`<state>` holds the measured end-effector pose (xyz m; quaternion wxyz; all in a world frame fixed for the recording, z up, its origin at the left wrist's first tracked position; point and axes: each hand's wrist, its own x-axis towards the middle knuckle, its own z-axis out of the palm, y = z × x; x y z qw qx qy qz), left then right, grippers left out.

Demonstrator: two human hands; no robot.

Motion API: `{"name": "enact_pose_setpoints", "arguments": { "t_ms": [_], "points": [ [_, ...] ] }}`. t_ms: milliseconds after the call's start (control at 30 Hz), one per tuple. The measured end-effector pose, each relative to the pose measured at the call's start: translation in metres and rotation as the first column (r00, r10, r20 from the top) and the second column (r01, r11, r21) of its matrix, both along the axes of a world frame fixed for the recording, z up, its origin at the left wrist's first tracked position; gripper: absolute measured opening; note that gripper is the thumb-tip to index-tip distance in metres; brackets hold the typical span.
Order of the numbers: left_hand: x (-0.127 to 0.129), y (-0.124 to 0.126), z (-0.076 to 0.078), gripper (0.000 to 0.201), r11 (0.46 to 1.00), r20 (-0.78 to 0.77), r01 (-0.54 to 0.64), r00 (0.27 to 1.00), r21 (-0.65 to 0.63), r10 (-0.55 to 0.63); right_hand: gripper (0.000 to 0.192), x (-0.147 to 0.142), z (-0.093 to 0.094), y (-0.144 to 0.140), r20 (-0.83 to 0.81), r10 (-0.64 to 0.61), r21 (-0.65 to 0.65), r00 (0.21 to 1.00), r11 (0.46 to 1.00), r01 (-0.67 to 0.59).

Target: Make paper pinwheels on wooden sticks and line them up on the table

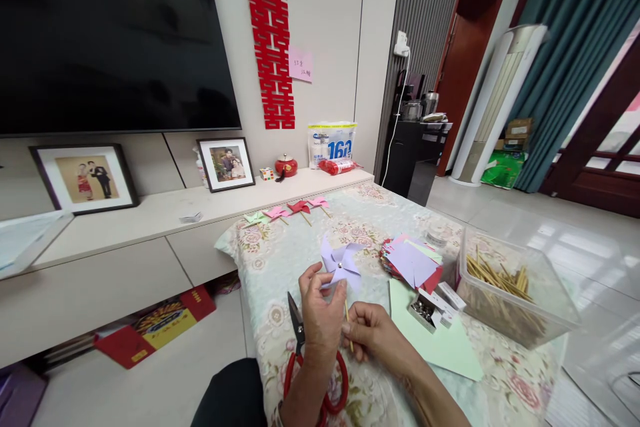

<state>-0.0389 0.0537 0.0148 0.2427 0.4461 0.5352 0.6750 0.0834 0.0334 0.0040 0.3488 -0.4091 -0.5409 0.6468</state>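
Your left hand (320, 310) pinches the hub of a lilac pinwheel (340, 263), thumb and fingers closed on its centre, and holds it up just above the table (280, 260). Your right hand (373, 330) is closed around the thin wooden stick (348, 327) below the wheel; the stick runs up between your two hands to the back of the pinwheel.

Red-handled scissors (305, 353) lie on the floral cloth under your left wrist, blades pointing away from you. A light green sheet (440, 340) lies to the right of your hands, with a small open box of pins (424, 310) on it. Beyond that sits a stack of coloured paper (413, 260), and to its right a clear tub of sticks (510, 293). Four finished pinwheels (290, 211) lie in a row at the table's far edge.
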Motion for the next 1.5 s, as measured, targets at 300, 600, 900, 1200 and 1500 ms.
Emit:
{"name": "enact_pose_setpoints", "arguments": {
  "t_ms": [300,600,900,1200,1500],
  "points": [
    [0.003,-0.001,0.001,0.012,0.997,0.106,0.041,0.994,-0.059,-0.034,0.046,-0.001,0.002,-0.001,-0.003,0.004,-0.010,1.000,1.000,-0.004],
    [-0.053,-0.008,0.033,0.029,0.992,-0.157,0.122,0.980,-0.018,-0.124,0.041,0.009,0.009,0.000,0.033,0.002,0.008,0.999,1.000,-0.002],
    [-0.106,0.007,0.073,0.024,0.892,-0.624,0.336,0.638,-0.301,-0.451,0.033,0.010,0.004,0.002,0.179,-0.014,0.094,0.984,0.996,-0.003],
    [-0.103,0.014,0.071,0.008,0.829,-0.597,0.429,0.577,-0.359,-0.557,0.032,0.010,-0.001,0.002,0.177,0.003,0.071,0.984,0.997,-0.016],
    [-0.101,0.016,0.067,0.005,0.810,-0.511,0.471,0.628,-0.350,-0.586,0.030,0.009,0.005,0.000,0.160,0.021,0.044,0.987,0.999,-0.028]
  ]
}}
